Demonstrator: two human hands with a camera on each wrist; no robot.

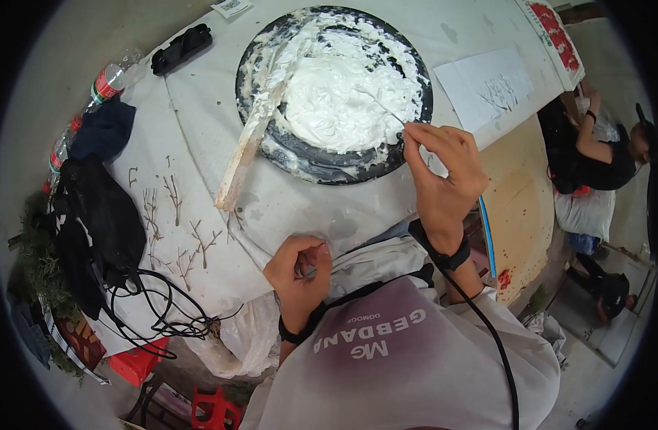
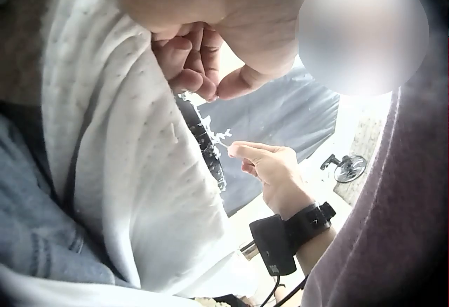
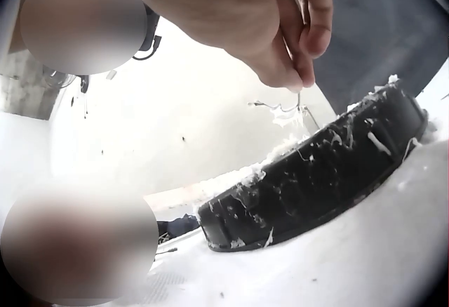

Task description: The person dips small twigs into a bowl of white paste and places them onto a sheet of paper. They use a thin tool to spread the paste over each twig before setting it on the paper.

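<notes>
My right hand (image 1: 451,168) pinches the end of a thin twig (image 1: 388,109) between thumb and fingertips, over the right side of a round black tray (image 1: 327,174). Thick white paste (image 1: 318,100) fills much of the tray. In the right wrist view, white paste clings to the forked twig (image 3: 280,108), close above the tray's rim. My left hand (image 1: 300,276) hovers by the table's near edge, its fingers loosely curled with nothing visible in them. A paste-smeared wooden stick (image 1: 243,158) leans across the tray's left side.
Several bare twigs (image 1: 177,201) lie on the white-covered table at left, near a black bag (image 1: 103,215) and cables (image 1: 160,315). A paper sheet (image 1: 479,86) with small twigs lies right of the tray. Plastic bottles (image 1: 107,82) stand at far left. Two people are at far right.
</notes>
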